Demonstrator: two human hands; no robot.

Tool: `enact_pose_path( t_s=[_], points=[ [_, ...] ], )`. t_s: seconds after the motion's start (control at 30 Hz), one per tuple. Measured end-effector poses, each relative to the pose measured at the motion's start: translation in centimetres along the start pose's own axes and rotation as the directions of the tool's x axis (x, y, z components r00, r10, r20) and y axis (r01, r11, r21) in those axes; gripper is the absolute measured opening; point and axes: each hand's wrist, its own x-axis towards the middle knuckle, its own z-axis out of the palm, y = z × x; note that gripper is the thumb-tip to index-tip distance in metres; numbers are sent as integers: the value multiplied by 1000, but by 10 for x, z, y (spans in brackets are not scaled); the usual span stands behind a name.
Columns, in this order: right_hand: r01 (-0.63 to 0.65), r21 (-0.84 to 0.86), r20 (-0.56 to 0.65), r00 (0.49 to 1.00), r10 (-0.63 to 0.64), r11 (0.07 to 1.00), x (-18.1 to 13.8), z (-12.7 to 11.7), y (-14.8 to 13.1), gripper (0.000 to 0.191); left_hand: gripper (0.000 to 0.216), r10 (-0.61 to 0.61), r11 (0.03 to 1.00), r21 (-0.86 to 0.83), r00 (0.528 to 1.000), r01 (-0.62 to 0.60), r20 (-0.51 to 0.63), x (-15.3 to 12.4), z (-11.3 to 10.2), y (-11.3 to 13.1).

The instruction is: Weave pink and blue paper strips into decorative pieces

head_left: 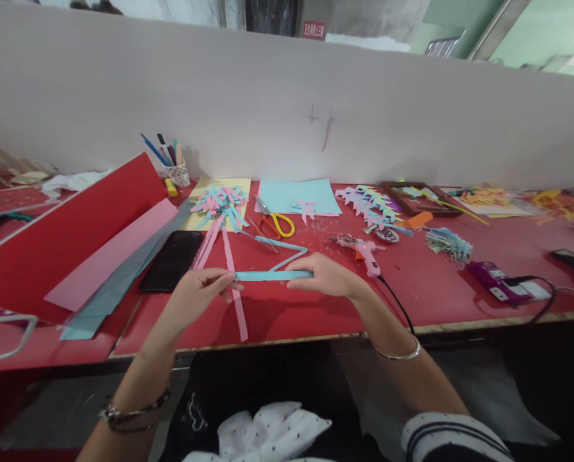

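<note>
A light blue paper strip (273,276) is stretched level between my two hands, above the red table. My left hand (204,289) pinches its left end. Around its right end the fingers of my right hand (325,274) are closed. More blue strip, bent at an angle (287,246), lies just behind. Beneath my left hand a pink paper strip (238,308) runs toward the table's front edge. Scissors with yellow and red handles (281,224) rest beyond the strip. Right of them lies a pink glue gun (361,250) with a black cord.
Left of my hands are a black phone (171,260), pink paper sheets (118,250) and a leaning red board (75,237). Behind are curled paper strips (224,205), blue paper (277,192) and a pen cup (177,173). A purple power strip (496,282) lies right, before the white partition (248,102).
</note>
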Motion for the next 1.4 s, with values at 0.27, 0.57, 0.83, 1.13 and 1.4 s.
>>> enact_pose_path(
  t_s=[0.27,0.57,0.83,1.13,1.4],
  points=[
    [-68,176,-136,986,93,982,-1,6,5,20,28,14,999,46,998,-12,-57,-2,-7,-6],
    [-59,408,-239,956,168,911,1,12,13,29,31,26,999,41,995,-22,-97,-7,-6,-12],
    [-81,416,-240,951,195,906,-1,14,16,31,32,27,997,80,994,-18,-110,-10,-4,-15],
    [-44,508,-305,925,227,860,-1,14,16,30,32,37,993,114,985,-18,-166,-11,-7,-14],
    [-41,520,-284,934,219,853,-2,15,16,20,30,30,994,112,977,-6,-209,-13,-8,-6]
  ],
)
